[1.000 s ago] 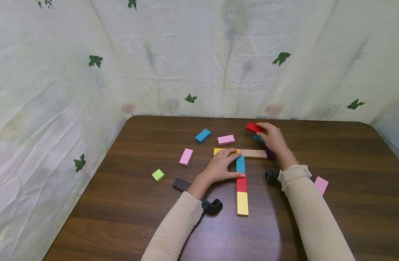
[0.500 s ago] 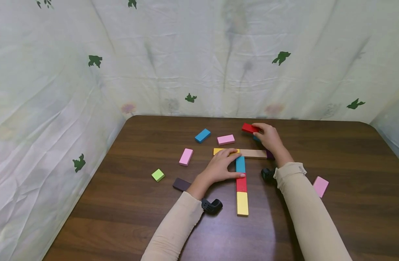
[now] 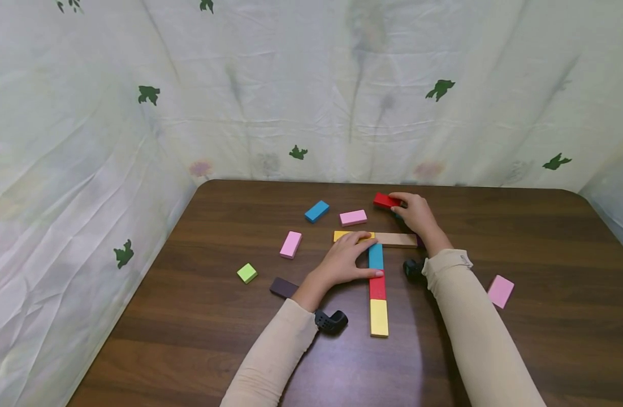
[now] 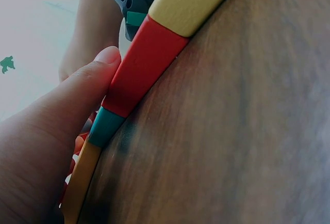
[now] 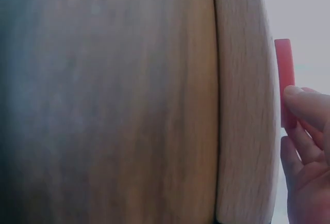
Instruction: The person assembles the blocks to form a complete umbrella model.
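Observation:
Between thumb and fingertips my right hand [image 3: 418, 213] pinches a red wooden block [image 3: 386, 200] near the table's far edge. In the right wrist view the pinched red block [image 5: 285, 82] shows beyond a natural-wood block [image 5: 245, 100]. My left hand [image 3: 344, 260] rests spread over a T-shaped row of blocks. Its thumb [image 4: 85, 82] touches a red block [image 3: 377, 288], and its fingers reach the yellow-orange block [image 3: 340, 235]. A blue block [image 3: 375, 257] lies under the arch of this hand. Below the red one, a yellow block [image 3: 379, 317] ends the stem.
Loose on the table [image 3: 189, 339] lie a blue block [image 3: 317, 211], pink blocks [image 3: 353, 218] [image 3: 290, 245] [image 3: 501, 291], a small green block [image 3: 247, 273] and a dark block [image 3: 283, 287] partly behind the left wrist. A white curtain [image 3: 311, 85] hangs beyond the far edge.
My right hand has moved a little to the left with the red block in its fingers. My left hand has stayed in place on the row.

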`<state>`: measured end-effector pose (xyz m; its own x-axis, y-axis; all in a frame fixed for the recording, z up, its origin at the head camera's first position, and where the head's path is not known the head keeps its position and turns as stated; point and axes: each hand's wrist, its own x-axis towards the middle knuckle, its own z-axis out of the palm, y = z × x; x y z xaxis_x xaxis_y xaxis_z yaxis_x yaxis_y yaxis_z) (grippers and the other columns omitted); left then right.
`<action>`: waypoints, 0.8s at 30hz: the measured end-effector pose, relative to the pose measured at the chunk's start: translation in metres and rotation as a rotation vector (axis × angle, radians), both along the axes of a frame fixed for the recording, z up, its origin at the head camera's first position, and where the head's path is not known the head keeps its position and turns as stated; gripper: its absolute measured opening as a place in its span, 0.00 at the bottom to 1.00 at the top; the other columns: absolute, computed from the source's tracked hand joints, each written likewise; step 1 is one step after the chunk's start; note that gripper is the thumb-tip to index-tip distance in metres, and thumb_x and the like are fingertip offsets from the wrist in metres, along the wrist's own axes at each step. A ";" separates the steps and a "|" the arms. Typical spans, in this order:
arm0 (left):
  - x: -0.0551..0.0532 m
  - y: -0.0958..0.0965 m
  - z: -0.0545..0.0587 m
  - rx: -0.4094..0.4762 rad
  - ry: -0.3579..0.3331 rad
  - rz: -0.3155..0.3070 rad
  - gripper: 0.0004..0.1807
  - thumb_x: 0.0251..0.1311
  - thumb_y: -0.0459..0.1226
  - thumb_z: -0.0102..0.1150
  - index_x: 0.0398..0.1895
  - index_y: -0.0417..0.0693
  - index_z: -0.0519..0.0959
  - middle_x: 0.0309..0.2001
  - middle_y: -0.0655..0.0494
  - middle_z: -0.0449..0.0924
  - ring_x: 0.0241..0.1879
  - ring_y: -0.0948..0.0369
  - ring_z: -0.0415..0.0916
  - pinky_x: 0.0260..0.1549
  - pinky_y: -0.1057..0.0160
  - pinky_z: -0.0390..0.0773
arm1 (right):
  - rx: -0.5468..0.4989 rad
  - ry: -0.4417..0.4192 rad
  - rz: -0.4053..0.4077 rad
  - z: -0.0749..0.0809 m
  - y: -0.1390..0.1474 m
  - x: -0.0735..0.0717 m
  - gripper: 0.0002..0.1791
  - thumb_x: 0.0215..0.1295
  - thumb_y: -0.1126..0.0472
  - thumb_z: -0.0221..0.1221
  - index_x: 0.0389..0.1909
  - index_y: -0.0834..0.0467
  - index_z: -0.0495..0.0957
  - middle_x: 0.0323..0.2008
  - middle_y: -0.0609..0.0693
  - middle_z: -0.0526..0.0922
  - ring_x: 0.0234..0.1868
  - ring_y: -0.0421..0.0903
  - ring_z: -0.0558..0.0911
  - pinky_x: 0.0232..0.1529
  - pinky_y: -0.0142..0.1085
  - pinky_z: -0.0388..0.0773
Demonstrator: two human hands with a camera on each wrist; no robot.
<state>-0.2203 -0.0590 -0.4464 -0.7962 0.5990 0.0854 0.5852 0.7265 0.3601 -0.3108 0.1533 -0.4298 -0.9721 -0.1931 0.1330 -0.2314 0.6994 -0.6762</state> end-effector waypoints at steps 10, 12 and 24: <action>0.001 0.000 0.001 0.001 -0.011 0.000 0.42 0.46 0.66 0.52 0.64 0.58 0.63 0.62 0.58 0.58 0.61 0.59 0.52 0.59 0.56 0.54 | 0.017 -0.019 0.004 -0.004 0.000 -0.002 0.21 0.60 0.66 0.57 0.55 0.61 0.72 0.54 0.61 0.72 0.53 0.57 0.70 0.52 0.50 0.65; 0.001 -0.001 0.002 0.002 -0.012 -0.001 0.42 0.46 0.65 0.52 0.64 0.58 0.63 0.62 0.58 0.58 0.61 0.59 0.52 0.59 0.56 0.54 | 0.014 -0.023 0.004 -0.004 0.000 -0.002 0.20 0.60 0.66 0.57 0.55 0.61 0.72 0.54 0.61 0.72 0.53 0.57 0.69 0.52 0.50 0.65; 0.001 0.000 0.002 0.003 -0.011 0.000 0.42 0.46 0.66 0.52 0.64 0.58 0.63 0.63 0.58 0.58 0.61 0.59 0.52 0.59 0.56 0.54 | 0.024 -0.069 0.003 -0.004 -0.001 -0.001 0.21 0.61 0.65 0.56 0.56 0.60 0.71 0.55 0.61 0.70 0.55 0.58 0.68 0.53 0.51 0.64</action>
